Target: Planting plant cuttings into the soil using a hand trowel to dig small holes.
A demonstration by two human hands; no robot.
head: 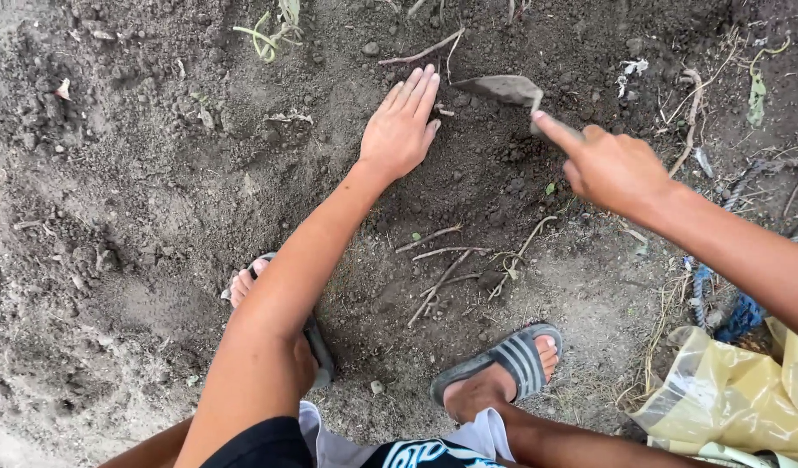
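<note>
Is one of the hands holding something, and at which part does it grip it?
The right hand holds a small trowel by its handle, index finger stretched along the neck toward the blade. The left hand holds nothing; it lies flat on the soil.

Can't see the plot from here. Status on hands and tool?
Left hand flat on soil, open. Right hand gripping trowel, blade at the dirt. Twigs nearby.

I see dark grey-brown soil [156,191] across the ground, with pale tan twigs [442,269] and a few light green shoots [265,35] near its far edge. The trowel [503,88] blade is dull grey, and the sandal [512,360] is grey with lighter stripes. At the ground's near right corner lies a translucent yellow plastic bag [728,394], beside a blue-and-grey rope [720,303].
</note>
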